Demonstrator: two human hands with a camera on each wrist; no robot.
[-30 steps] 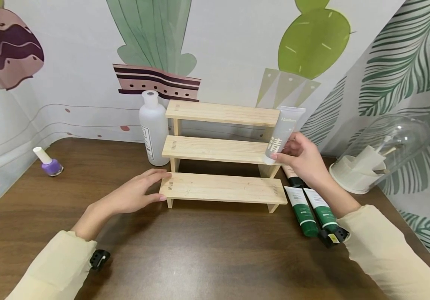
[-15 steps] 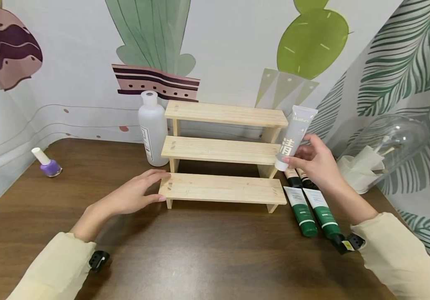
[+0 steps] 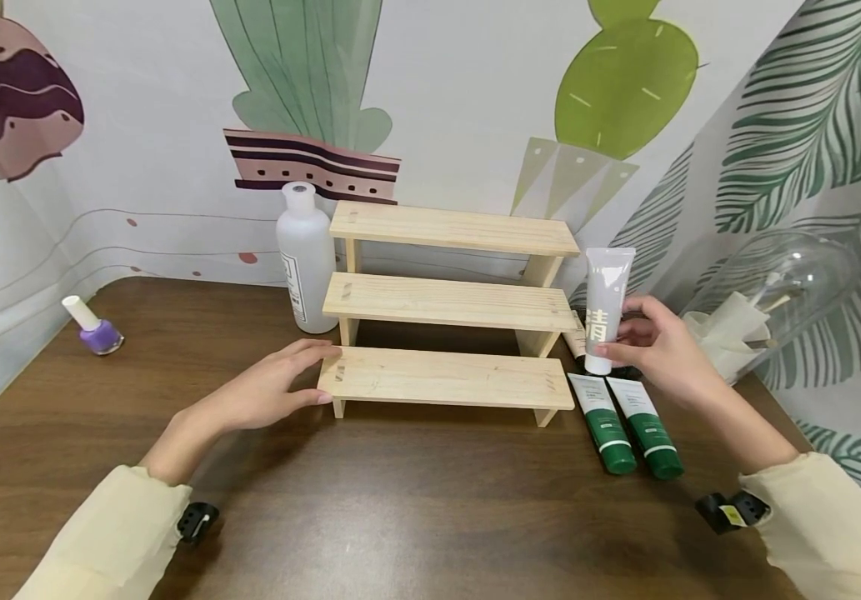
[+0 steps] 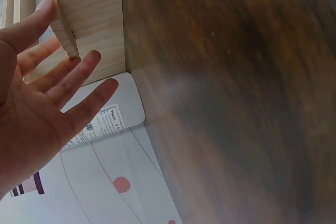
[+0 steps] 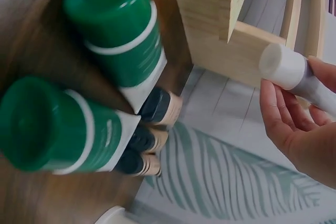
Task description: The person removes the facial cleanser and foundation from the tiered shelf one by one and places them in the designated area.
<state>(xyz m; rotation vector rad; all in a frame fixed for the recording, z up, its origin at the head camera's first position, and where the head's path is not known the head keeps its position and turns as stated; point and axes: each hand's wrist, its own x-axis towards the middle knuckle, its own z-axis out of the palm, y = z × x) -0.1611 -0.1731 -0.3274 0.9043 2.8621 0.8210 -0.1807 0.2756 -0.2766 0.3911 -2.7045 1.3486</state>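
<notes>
My right hand (image 3: pixel 658 350) pinches a grey squeeze tube (image 3: pixel 608 287) between thumb and fingers, its white cap (image 5: pixel 281 65) pointing down. It hangs just right of the three-tier wooden shelf (image 3: pixel 445 375), above tubes lying on the table. My left hand (image 3: pixel 265 387) rests at the left end of the lowest tier; in the left wrist view its fingers (image 4: pixel 79 85) are spread and fairly straight, the thumb touching the wood. Two green-and-white tubes (image 3: pixel 604 425) lie side by side at the shelf's right. Behind them, small beige tubes with dark caps (image 5: pixel 155 106) are partly hidden in the head view.
A translucent white bottle (image 3: pixel 306 267) stands at the shelf's left, near the patterned wall covering. Purple nail polish (image 3: pixel 100 335) is at the far left. A glass dome (image 3: pixel 805 275) with a white holder stands at the back right. The brown table (image 3: pixel 370 517) stretches in front.
My right hand has carried the grey tube away from the shelf's right end, rightward and down, and turned it more upright. The left hand stays in place.
</notes>
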